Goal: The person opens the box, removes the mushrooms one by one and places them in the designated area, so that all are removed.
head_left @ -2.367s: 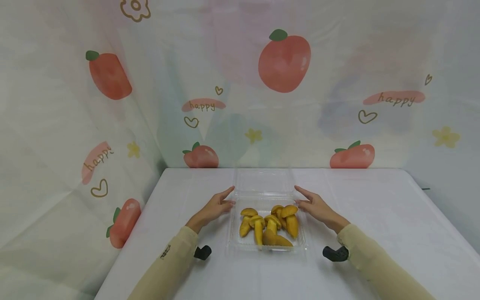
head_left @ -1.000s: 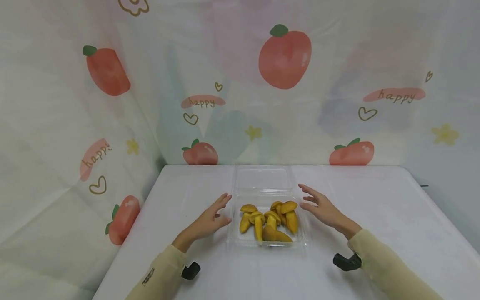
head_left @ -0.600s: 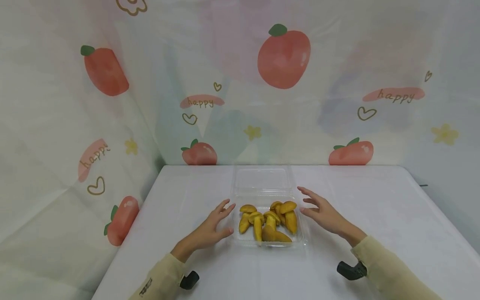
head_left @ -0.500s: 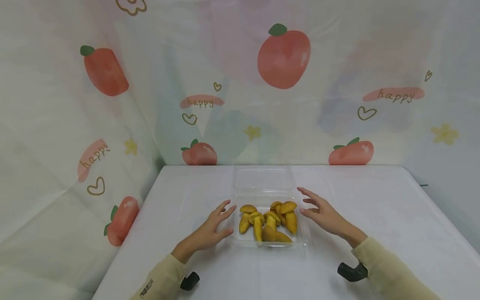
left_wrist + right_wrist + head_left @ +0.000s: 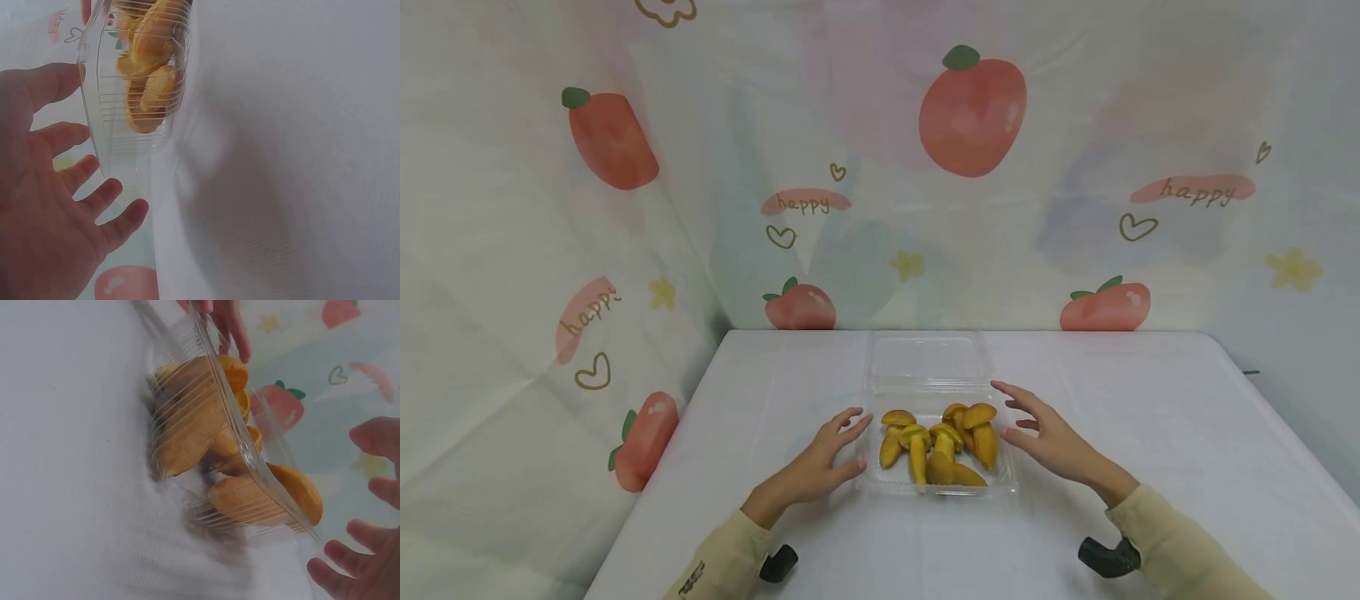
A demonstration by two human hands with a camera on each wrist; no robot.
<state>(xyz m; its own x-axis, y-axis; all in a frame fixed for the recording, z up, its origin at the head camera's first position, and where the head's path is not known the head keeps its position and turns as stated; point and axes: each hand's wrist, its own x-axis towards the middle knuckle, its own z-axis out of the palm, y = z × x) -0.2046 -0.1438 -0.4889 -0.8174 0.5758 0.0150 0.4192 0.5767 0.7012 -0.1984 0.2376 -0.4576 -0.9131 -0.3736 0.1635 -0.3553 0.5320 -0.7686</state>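
Note:
A clear plastic clamshell box [image 5: 936, 490] stands on the white table, its transparent lid [image 5: 928, 360] folded back toward the wall. Inside lie several yellow-brown mushrooms [image 5: 944, 454], also seen through the ribbed side in the left wrist view as mushrooms [image 5: 153, 69]. My left hand [image 5: 815, 465] is at the box's left side, fingers spread; whether its thumb touches the rim in the left wrist view I cannot tell. On the opposite side my right hand [image 5: 1056, 437] is held with fingers extended, near the box wall. Neither hand holds anything.
A white-covered table [image 5: 1150, 417] spreads out around the box. Behind it and at the left hang pale curtains with printed fruit [image 5: 972, 117]. Black wrist devices [image 5: 778, 563] project from under both sleeves.
Both hands have drawn back toward the person from the box's far corners since the earliest frame. Over the last half second they shift only slightly. Box and mushrooms stay in place.

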